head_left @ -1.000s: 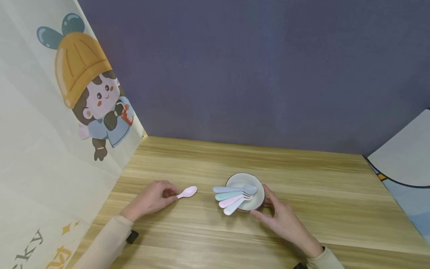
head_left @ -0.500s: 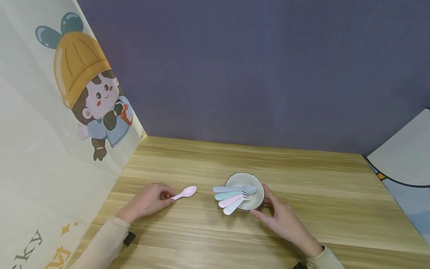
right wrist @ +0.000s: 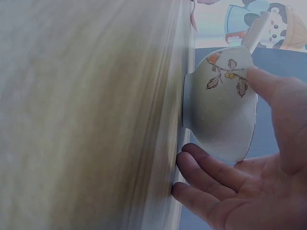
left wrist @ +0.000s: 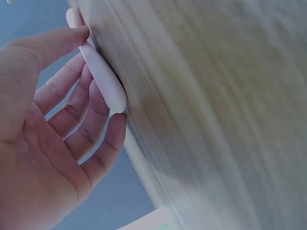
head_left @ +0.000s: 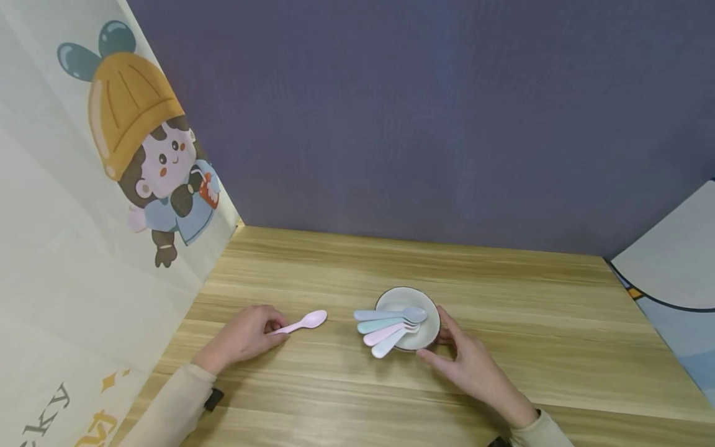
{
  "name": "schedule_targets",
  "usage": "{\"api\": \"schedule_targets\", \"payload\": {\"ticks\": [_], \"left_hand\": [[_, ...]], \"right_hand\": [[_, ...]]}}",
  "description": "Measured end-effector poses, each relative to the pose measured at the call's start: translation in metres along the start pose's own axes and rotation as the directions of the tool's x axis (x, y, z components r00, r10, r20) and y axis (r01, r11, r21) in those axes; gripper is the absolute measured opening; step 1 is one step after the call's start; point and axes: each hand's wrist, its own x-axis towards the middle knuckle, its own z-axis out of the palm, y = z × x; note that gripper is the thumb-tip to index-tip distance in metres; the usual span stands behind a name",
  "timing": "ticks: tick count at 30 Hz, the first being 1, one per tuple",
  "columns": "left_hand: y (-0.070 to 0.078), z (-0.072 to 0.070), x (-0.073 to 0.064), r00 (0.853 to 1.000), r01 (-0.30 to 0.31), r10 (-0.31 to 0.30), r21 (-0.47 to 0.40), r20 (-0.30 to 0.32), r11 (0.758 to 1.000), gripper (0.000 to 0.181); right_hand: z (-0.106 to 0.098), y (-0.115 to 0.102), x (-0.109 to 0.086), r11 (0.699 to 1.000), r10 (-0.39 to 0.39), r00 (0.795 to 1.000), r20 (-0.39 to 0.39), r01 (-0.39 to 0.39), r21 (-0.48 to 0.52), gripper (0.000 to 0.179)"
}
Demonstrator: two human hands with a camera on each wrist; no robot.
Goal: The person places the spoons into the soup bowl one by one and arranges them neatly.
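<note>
A pink spoon (head_left: 314,319) lies on the wooden table, its bowl end pointing right. My left hand (head_left: 242,335) pinches its handle (left wrist: 106,81) between thumb and fingers, low against the tabletop. To the right stands a small white bowl (head_left: 391,300) with a dark rim; the right wrist view shows a leaf and fruit print on the bowl's side (right wrist: 220,115). Several pastel spoons (head_left: 385,329) rest fanned out in it, handles jutting over the left rim. My right hand (head_left: 469,366) holds the bowl from the right, thumb at the near rim and forefinger at the far side.
The wooden table (head_left: 335,397) meets a dark blue-grey panel (head_left: 391,124) at the back. A pale wall (head_left: 67,261) with a cartoon figure borders the left side, and another printed panel (head_left: 670,273) borders the right.
My left hand has shifted slightly left along the pink spoon, so more of its handle shows. The spoon's bowl end stays nearly in place. The right hand and the white bowl have not moved.
</note>
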Motion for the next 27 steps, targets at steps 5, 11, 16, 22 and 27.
{"api": "schedule_targets", "payload": {"ticks": [5, 11, 16, 22, 27], "left_hand": [[-0.0020, -0.0006, -0.0002, 1.000, 0.008, -0.008, 0.006, -0.012, 1.000, 0.005], [-0.0044, -0.0006, 0.0005, 1.000, 0.000, 0.001, 0.025, -0.022, 1.000, 0.005], [-0.0046, -0.0031, 0.0003, 1.000, 0.011, -0.011, 0.024, -0.024, 1.000, 0.006], [-0.0035, -0.0057, 0.0003, 1.000, 0.017, -0.016, 0.038, -0.026, 0.999, 0.005], [-0.0029, -0.0078, 0.0012, 1.000, 0.006, -0.005, 0.046, -0.026, 0.999, 0.006]], "right_hand": [[-0.0005, -0.0009, -0.0002, 1.000, 0.002, 1.000, 0.003, -0.002, -0.001, 0.100], [-0.0012, -0.0014, -0.0004, 1.000, 0.002, 1.000, 0.002, -0.002, -0.001, 0.100], [-0.0012, -0.0007, -0.0004, 1.000, 0.003, 1.000, -0.001, -0.003, -0.001, 0.100], [-0.0011, -0.0009, -0.0006, 1.000, -0.008, 1.000, -0.006, 0.008, -0.007, 0.100], [-0.0011, -0.0011, -0.0004, 1.000, -0.018, 1.000, -0.009, 0.018, -0.008, 0.099]]}}
